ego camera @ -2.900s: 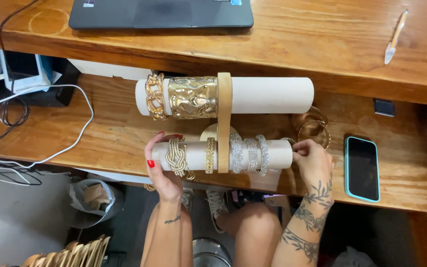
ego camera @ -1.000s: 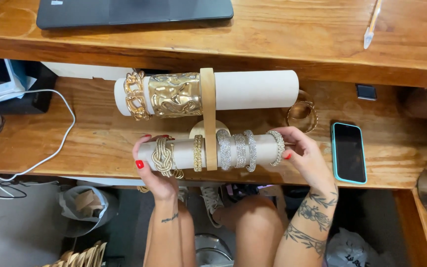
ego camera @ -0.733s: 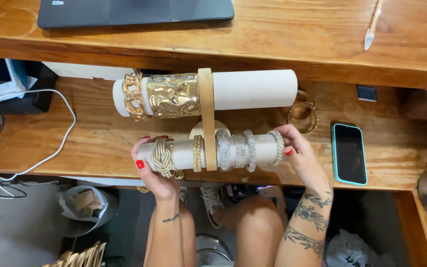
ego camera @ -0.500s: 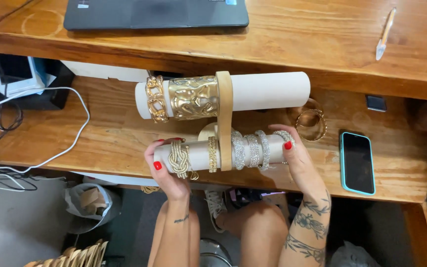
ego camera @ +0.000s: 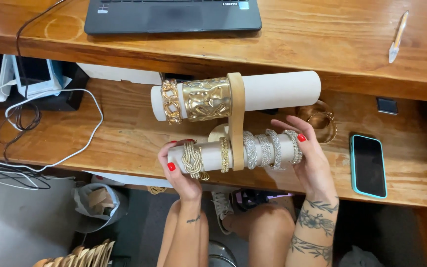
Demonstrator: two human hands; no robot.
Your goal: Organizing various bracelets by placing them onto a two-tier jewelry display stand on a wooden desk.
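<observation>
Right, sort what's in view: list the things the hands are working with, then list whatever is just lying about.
In hand:
- left hand and right hand, one at each end of the lower roll
- bracelet stand
- gold knot bracelet
- sparkly silver bracelets

Lying about:
- laptop
- phone
- loose gold bangles
- pen
- white cables

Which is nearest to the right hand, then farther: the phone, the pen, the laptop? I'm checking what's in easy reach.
From the right hand, in the head view:
1. Phone, just to its right on the lower shelf.
2. Pen, up on the desk top, right.
3. Laptop, desk top, far left.
</observation>
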